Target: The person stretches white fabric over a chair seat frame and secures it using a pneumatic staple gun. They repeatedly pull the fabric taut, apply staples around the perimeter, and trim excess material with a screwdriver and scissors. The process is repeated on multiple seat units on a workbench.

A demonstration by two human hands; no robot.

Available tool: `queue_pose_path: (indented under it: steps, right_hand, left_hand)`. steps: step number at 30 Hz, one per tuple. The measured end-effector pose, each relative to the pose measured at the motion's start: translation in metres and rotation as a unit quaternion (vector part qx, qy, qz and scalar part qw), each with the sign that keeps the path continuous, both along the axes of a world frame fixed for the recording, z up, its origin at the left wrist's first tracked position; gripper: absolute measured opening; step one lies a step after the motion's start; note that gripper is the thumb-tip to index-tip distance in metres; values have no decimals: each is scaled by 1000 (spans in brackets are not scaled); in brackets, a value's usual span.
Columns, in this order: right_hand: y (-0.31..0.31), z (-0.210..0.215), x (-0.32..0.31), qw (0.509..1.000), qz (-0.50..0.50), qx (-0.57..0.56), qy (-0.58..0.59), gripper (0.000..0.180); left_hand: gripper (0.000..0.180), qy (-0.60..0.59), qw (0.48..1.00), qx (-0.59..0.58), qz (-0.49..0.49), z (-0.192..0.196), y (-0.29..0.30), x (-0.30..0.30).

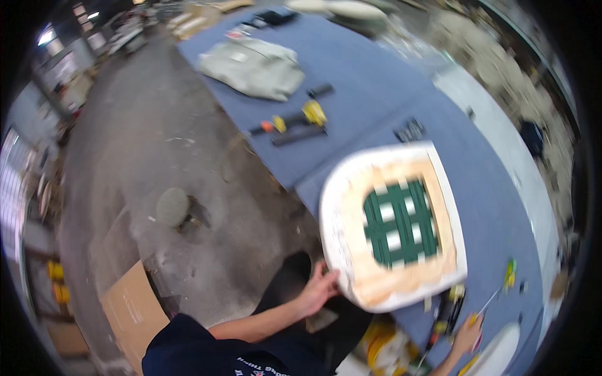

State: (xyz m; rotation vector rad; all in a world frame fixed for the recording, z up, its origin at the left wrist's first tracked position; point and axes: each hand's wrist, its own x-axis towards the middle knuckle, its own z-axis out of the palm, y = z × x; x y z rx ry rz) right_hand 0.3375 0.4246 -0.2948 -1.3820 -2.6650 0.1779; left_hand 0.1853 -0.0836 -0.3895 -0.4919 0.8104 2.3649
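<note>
A chair seat [395, 288] with a white padded edge, a wooden frame and woven green webbing [401, 247] lies underside up on the blue-covered table. My left hand [318, 290] pinches its near left rim, thumb and fingers closed on the edge. At the lower right, my right hand [469, 335] is closed around the handle of what looks like a screwdriver [490, 301], its thin metal shaft pointing up and away. Beside that hand lies a black and yellow power tool [446, 313], partly hidden by the seat. Motion blurs the picture.
Farther along the table [370, 81] are another yellow and black power tool [298, 118], a grey-green fabric piece [254, 67] and a small black item [409, 130]. A yellow-green tool [510, 274] lies right. A stool [173, 207] and cardboard [135, 307] are on the left floor.
</note>
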Motion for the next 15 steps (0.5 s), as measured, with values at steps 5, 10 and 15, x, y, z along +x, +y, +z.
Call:
queue_pose_path:
  steps: [5,10,15]
  right_hand:
    - [-23,9,-29,950,308,59,3,102]
    - [-193,119,-133,824,551,-127,-43,141]
    - [-131,146,-214,753,507,-379,183,94]
  left_hand:
    - [71,-13,998,-59,29,51,17,-18]
    - [72,140,962,-234,26,175,32,-31]
    - [97,523,829,-196,-23,309,121,-127]
